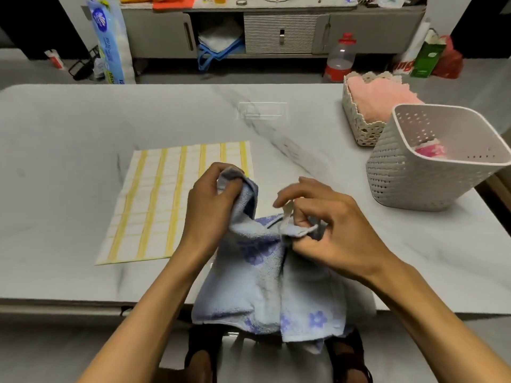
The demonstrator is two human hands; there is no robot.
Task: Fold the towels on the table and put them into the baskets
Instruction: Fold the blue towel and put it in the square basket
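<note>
The tall basket [409, 172] was cut by the right edge. The striped towel [154, 205] was partly hidden behind the left hand [210, 208]. On the blue towel [262, 286], the loop [286, 217] at the right hand [334, 228] was blurred.

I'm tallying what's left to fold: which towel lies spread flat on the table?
The yellow-striped towel. The blue flowered towel hangs from the left hand and right hand; the pink towel sits in the lace-rimmed basket.

free: bare table [55, 161] left, centre | obstacles: tall basket [401, 172], lace basket [356, 125] right | flat: striped towel [154, 205]
</note>
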